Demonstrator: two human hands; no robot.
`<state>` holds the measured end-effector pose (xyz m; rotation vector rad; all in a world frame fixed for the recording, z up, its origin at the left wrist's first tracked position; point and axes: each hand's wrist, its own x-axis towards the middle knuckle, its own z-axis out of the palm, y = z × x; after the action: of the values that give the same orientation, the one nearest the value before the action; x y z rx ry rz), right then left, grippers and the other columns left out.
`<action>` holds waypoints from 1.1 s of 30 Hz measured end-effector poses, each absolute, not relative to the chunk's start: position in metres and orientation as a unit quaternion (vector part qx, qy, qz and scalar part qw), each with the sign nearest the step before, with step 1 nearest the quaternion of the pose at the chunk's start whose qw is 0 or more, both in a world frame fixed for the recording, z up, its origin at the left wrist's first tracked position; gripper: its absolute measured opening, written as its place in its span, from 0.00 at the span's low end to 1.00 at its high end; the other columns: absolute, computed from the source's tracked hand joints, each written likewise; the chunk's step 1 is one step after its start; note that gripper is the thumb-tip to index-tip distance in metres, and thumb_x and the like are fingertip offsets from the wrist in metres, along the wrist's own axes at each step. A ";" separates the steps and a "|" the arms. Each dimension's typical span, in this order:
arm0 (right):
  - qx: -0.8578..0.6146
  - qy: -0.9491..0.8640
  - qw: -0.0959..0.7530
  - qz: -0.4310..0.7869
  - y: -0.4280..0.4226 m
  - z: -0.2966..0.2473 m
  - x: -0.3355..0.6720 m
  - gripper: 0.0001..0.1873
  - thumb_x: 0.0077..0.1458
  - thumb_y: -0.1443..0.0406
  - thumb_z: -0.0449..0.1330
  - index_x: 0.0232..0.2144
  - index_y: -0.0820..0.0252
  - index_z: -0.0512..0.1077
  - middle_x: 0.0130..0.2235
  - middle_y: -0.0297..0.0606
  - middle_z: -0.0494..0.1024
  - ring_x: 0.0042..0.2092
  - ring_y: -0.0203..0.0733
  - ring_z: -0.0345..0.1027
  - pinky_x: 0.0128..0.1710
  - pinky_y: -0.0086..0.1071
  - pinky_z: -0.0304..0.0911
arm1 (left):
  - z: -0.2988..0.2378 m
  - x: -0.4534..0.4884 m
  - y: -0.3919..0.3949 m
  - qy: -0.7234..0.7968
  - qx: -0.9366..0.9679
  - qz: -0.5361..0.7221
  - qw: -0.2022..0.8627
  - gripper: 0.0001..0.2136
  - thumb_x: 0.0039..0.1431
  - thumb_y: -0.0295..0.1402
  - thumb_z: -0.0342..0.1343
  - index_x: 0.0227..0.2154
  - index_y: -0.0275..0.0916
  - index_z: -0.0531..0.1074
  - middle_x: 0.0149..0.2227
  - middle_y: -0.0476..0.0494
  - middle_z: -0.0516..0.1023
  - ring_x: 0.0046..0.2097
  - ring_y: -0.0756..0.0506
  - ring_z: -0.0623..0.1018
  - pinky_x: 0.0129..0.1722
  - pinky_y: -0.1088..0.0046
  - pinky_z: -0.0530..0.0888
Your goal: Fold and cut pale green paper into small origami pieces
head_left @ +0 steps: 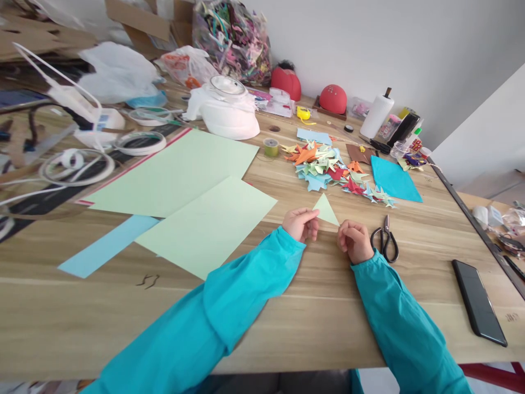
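Between my two hands is a small pale green paper triangle, its point turned away from me. My left hand pinches its left corner between thumb and fingers. My right hand is curled closed at the right corner, the fingertips meeting the paper there. Beyond the triangle lies a heap of folded paper pieces in orange, green, blue and red. Black-handled scissors rest just right of my right hand. Large pale green paper sheets lie to the left, over a blue paper strip.
A black phone lies at the right. Behind the heap are a turquoise sheet, a thread spool and a yellow tape measure. Coiled white cables crowd the left. Bags and red domed objects stand along the wall.
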<state>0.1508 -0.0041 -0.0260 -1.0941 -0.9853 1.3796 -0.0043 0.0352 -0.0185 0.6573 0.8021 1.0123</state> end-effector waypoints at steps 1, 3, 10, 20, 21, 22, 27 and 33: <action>-0.452 -0.404 0.545 0.580 -0.004 -0.026 0.151 0.07 0.38 0.65 0.57 0.14 0.61 0.67 0.10 0.28 0.63 0.11 0.29 0.50 0.10 0.24 0.43 | -0.019 -0.005 0.036 0.367 0.290 0.470 0.749 0.12 0.37 0.35 0.62 0.16 0.34 0.65 0.12 0.53 0.68 0.12 0.53 0.65 0.09 0.78 0.63; -0.444 -0.392 0.560 0.579 -0.003 -0.025 0.151 0.08 0.40 0.64 0.57 0.15 0.61 0.67 0.11 0.29 0.64 0.12 0.29 0.52 0.10 0.24 0.44 | -0.019 -0.005 0.037 0.370 0.286 0.472 0.748 0.12 0.37 0.35 0.62 0.16 0.34 0.65 0.12 0.53 0.68 0.12 0.54 0.65 0.10 0.79 0.64; -0.487 -0.453 0.507 0.548 -0.003 -0.028 0.147 0.17 0.46 0.54 0.61 0.20 0.62 0.69 0.16 0.31 0.69 0.15 0.30 0.58 0.13 0.25 0.51 | -0.018 0.002 0.028 0.374 0.405 0.435 0.712 0.15 0.40 0.40 0.62 0.17 0.34 0.65 0.14 0.51 0.70 0.13 0.54 0.67 0.11 0.78 0.66; -0.469 -0.488 0.511 0.530 -0.003 -0.028 0.148 0.18 0.44 0.56 0.64 0.16 0.61 0.63 0.13 0.28 0.66 0.14 0.28 0.55 0.13 0.24 0.47 | -0.017 0.008 0.014 0.381 0.524 0.341 0.682 0.08 0.46 0.28 0.57 0.16 0.32 0.69 0.14 0.48 0.70 0.14 0.53 0.69 0.13 0.78 0.67; -0.466 -0.495 0.507 0.530 -0.004 -0.027 0.148 0.18 0.44 0.56 0.64 0.16 0.61 0.63 0.13 0.28 0.66 0.14 0.28 0.54 0.13 0.24 0.47 | -0.017 0.008 0.013 0.382 0.527 0.339 0.680 0.08 0.46 0.28 0.57 0.15 0.32 0.69 0.14 0.48 0.70 0.15 0.53 0.69 0.13 0.78 0.67; -0.465 -0.499 0.505 0.528 -0.004 -0.026 0.147 0.18 0.45 0.56 0.64 0.16 0.61 0.63 0.13 0.27 0.66 0.14 0.28 0.54 0.13 0.24 0.46 | -0.018 0.009 0.013 0.382 0.528 0.339 0.679 0.09 0.46 0.28 0.56 0.15 0.32 0.69 0.14 0.48 0.69 0.15 0.53 0.69 0.14 0.78 0.67; -0.474 -0.518 0.496 0.511 -0.005 -0.024 0.146 0.19 0.45 0.56 0.63 0.16 0.61 0.63 0.12 0.27 0.66 0.14 0.27 0.54 0.14 0.23 0.47 | -0.018 0.009 0.015 0.388 0.515 0.336 0.686 0.09 0.45 0.25 0.53 0.13 0.32 0.68 0.13 0.48 0.69 0.14 0.52 0.68 0.14 0.77 0.67; -0.475 -0.472 0.526 0.525 -0.003 -0.030 0.148 0.19 0.45 0.57 0.63 0.15 0.61 0.61 0.12 0.26 0.65 0.13 0.26 0.52 0.12 0.23 0.44 | -0.016 0.007 0.015 0.389 0.486 0.332 0.709 0.06 0.45 0.24 0.50 0.16 0.32 0.68 0.12 0.49 0.69 0.13 0.52 0.68 0.13 0.77 0.66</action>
<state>0.1481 -0.0033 -0.0302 -1.1353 -1.1281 1.2544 0.0070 0.0150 -0.0160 1.0785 0.8644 0.7377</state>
